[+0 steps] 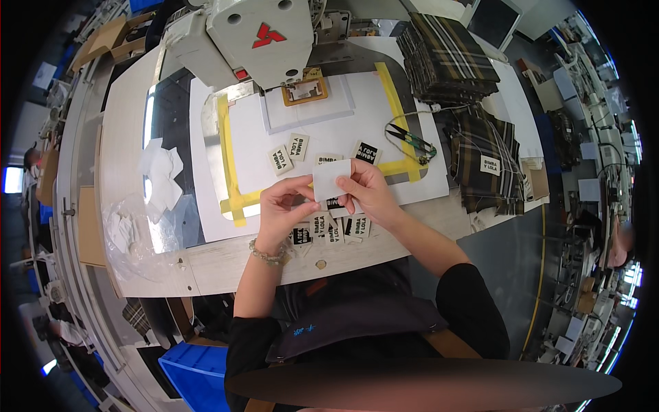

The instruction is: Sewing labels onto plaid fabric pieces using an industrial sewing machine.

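A small white square of paper or fabric (328, 182) is held up between my hands above the front of the worktable. My right hand (371, 193) pinches its right side, with the thumb lying across its face. At the left edge, the curled fingers of my left hand (283, 204) meet the same square; their tips are partly hidden. Several black and cream labels with lettering lie under and around my hands, among them a cream label (279, 159) and a black one (367, 152).
Beyond my hands stands a white sewing machine (261, 41) with an orange frame (304, 91) under its head. Green-handled snips (412, 139) lie on the right, near stacked plaid fabric (449, 58) and a labelled plaid piece (489, 165). White scraps (162, 180) are on the left.
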Tool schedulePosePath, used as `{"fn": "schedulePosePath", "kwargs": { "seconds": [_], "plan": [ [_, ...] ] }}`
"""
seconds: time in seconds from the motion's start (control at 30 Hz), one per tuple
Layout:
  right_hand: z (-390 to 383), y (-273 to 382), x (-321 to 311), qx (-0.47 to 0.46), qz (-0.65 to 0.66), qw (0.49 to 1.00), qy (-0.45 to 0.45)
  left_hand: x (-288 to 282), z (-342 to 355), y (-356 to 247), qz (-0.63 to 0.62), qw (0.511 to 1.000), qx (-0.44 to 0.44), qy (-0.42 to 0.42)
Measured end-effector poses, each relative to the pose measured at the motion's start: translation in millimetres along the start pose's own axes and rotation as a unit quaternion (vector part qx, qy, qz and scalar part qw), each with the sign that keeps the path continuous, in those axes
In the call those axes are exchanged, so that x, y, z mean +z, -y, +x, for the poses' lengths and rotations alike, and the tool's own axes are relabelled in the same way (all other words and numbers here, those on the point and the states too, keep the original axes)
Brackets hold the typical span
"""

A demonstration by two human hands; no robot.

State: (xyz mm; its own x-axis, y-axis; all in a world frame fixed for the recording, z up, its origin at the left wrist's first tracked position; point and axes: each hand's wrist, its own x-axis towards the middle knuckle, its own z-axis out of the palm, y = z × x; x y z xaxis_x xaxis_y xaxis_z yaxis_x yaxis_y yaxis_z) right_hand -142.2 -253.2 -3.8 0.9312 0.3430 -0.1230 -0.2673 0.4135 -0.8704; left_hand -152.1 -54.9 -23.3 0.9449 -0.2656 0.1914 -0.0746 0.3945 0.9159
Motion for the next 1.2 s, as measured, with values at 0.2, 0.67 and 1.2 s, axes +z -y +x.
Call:
{"fn": "schedulePosePath", "kwargs": {
  "seconds": [0.2,0.67,1.2],
  "plan": [
    [-1,-5,-4,0.002,0.003,1.000,0.005,1,0,0,0.009,1.000,0.006,0.001],
    [-2,-3,-4,0.010,-0.052,0.998,0.018,5,3,-4,0.055,0.997,-0.024,-0.045],
    [-3,-4,0,0.022,-0.073,0.997,0.032,12,3,-11,0.356,0.926,0.124,-0.007]
  ]
}}
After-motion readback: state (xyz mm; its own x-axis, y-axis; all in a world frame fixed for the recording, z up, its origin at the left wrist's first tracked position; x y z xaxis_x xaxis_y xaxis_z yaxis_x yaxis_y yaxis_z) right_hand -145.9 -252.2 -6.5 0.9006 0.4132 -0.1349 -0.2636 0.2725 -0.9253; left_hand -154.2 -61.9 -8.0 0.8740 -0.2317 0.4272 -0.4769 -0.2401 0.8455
